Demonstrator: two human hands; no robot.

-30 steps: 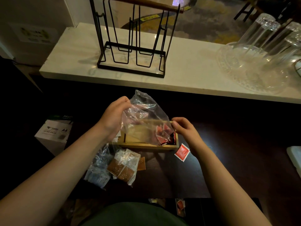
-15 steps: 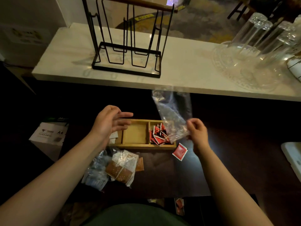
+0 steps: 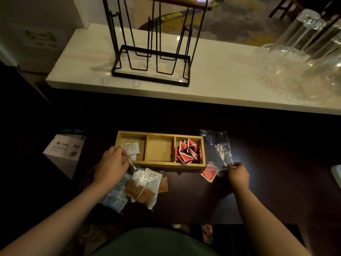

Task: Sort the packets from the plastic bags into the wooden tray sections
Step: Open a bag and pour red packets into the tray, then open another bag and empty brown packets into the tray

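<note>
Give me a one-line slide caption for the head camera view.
Red packets fill the wooden tray's right section; right hand holds the emptied bag.

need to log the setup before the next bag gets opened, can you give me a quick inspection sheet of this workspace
surface: dark table, dimly lit.
job's things: wooden tray with three sections; red packets piled in the right one, white packets in the left, middle empty. One red packet lies on the table beside the tray. Bag of brown packets and bag of blue packets lie in front of the tray.
clutter: empty plastic bag right of the tray.
grippers: left hand on the bags at the tray's left end; right hand pinches the empty bag's corner.
cables: nothing seen.
surroundings: white counter with black wire rack and glassware; A4 paper box at left.
</note>
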